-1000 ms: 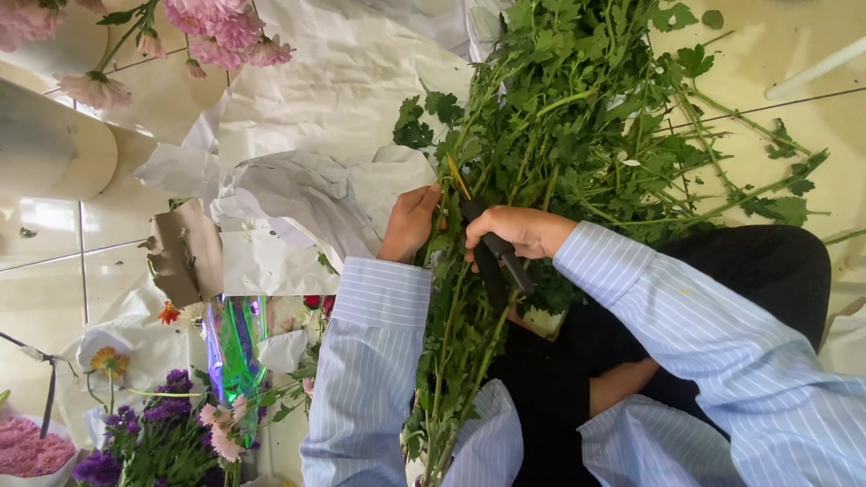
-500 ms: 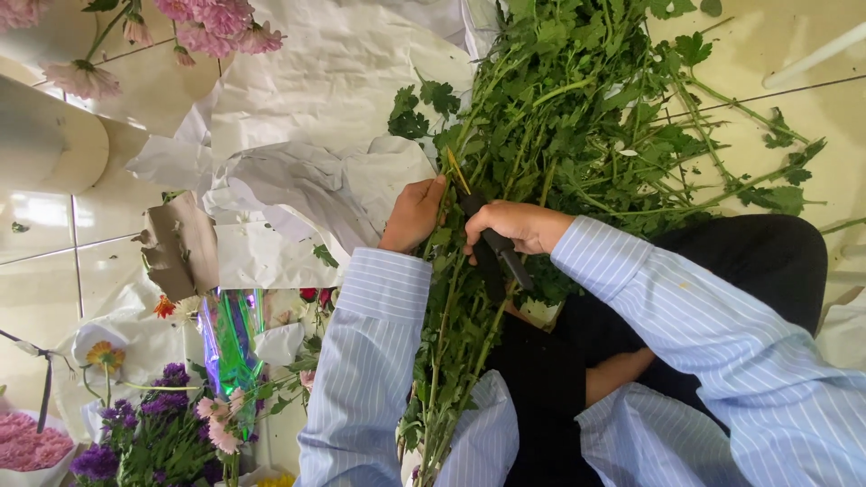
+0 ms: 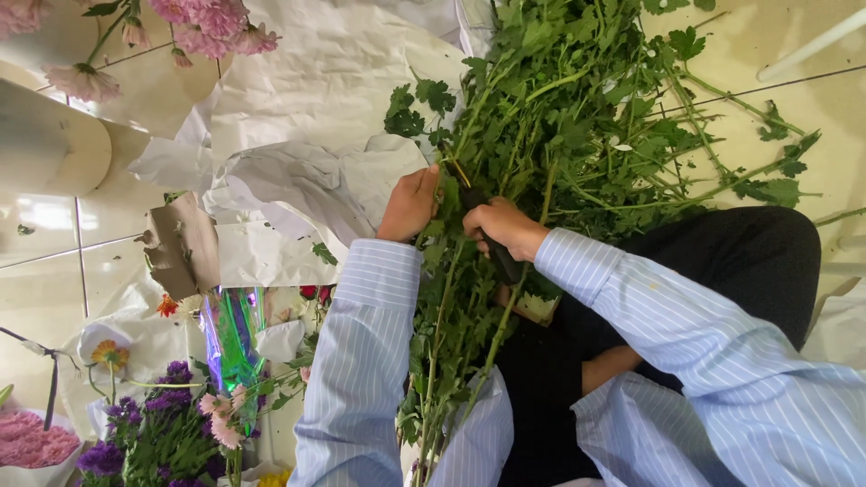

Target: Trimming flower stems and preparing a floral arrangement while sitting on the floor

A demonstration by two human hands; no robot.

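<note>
A big bunch of green leafy stems [image 3: 577, 117] lies across my lap and out over the tiled floor. My left hand [image 3: 410, 203] grips the stems at the bunch's left edge. Just to its right, my right hand [image 3: 501, 225] is closed around a dark-handled cutting tool [image 3: 499, 257] whose tip is pushed in among the stems. The blade is hidden by leaves. The cut ends of the stems [image 3: 442, 397] run down between my two striped blue sleeves.
Crumpled white wrapping paper [image 3: 316, 162] lies left of the bunch. Pink flowers [image 3: 203, 18] are at the top left, with purple and pink flowers [image 3: 162, 433] and clear foil [image 3: 230, 343] at the bottom left. A torn cardboard piece [image 3: 180, 248] lies on the tiles. My black trousers [image 3: 722, 271] are at the right.
Both hands stay on the stems and have shifted only slightly along the bunch. The right hand still holds the tool.
</note>
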